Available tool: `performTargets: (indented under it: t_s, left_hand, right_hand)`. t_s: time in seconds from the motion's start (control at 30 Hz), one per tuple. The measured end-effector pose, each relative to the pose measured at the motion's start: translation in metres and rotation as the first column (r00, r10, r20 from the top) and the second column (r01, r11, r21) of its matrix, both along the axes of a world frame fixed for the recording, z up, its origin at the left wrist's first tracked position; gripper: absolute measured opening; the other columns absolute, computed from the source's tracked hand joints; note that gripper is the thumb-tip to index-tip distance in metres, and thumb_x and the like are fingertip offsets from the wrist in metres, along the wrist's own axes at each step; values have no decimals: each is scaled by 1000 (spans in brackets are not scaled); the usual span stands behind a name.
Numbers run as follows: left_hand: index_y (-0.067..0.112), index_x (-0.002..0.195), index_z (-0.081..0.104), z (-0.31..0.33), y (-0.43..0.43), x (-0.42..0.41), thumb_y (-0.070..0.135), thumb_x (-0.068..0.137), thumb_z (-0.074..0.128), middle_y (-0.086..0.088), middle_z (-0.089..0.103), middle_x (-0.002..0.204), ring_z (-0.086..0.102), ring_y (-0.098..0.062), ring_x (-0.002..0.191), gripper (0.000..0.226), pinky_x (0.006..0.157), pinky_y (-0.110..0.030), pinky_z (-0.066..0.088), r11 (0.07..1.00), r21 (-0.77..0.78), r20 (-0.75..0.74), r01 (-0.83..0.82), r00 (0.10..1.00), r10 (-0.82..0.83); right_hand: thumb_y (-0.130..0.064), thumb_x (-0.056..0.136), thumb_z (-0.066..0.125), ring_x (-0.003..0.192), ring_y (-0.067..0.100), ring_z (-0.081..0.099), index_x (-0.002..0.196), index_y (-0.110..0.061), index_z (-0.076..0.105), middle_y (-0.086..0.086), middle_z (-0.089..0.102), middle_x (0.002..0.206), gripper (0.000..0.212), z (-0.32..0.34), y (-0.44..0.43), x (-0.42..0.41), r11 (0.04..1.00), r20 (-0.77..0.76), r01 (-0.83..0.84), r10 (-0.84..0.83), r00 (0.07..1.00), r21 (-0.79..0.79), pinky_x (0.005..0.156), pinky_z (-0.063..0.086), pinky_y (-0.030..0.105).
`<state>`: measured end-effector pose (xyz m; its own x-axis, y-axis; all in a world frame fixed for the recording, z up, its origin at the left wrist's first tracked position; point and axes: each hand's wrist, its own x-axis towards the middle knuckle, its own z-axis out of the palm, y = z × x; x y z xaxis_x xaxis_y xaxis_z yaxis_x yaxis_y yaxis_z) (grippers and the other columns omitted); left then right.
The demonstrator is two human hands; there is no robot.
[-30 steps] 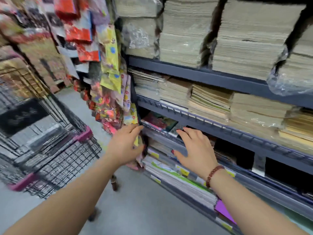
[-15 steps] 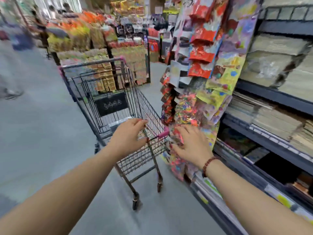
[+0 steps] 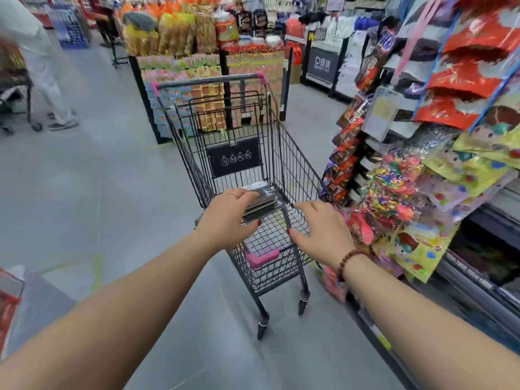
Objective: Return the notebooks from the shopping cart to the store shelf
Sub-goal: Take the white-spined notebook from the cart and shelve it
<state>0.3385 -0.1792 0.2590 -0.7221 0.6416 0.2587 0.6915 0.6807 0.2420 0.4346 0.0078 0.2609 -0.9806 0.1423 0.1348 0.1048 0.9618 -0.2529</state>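
Fingers of left hand [image 3: 226,218] pinch notebooks [image 3: 263,204] under them in cart [image 3: 298,164], ready to lift, I judge; right hand [image 3: 320,229] spread, empty.

We get bright, even store light, soft shadow under the cart [image 3: 292,153]; motion blur on the person [image 3: 45,66] at left, fisheye bending at edges.

The shopping cart [image 3: 292,156] stands mid-frame, with the notebooks [image 3: 263,202] stacked in its basket. My left hand [image 3: 228,218] grips the stack from the lower left. My right hand [image 3: 320,232] hovers just right of it. Hanging packets [image 3: 439,164] fill the right edge, with the store shelf [image 3: 484,282] below them. A goods display [image 3: 197,40] stands behind the cart, top centre.
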Motion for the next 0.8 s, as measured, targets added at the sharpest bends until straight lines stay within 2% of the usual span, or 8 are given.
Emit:
performTargets:
  t_s: [0.47, 0.8]
  left_hand:
    - [18, 134, 47, -42, 45, -154, 36, 81, 60, -4, 55, 125, 48, -23, 116, 58, 97, -37, 42, 997, -59, 122, -45, 991, 52]
    - [19, 137, 45, -72, 46, -262, 37, 81, 61, -2, 53, 131, 47, -20, 120, 60, 99, -32, 39, 999, -40, 181, 12, 983, -5]
  right_hand:
    - [-45, 86, 55, 123, 18, 41, 133, -22, 43, -1, 49, 131, 54, -51, 30, -167, 995, 59, 37, -32, 998, -89, 104, 35, 36]
    - [-44, 87, 54, 121, 16, 41, 134, -23, 42, -2, 49, 129, 53, -84, 21, -257, 985, 164, 109, -87, 983, -132, 104, 37, 35]
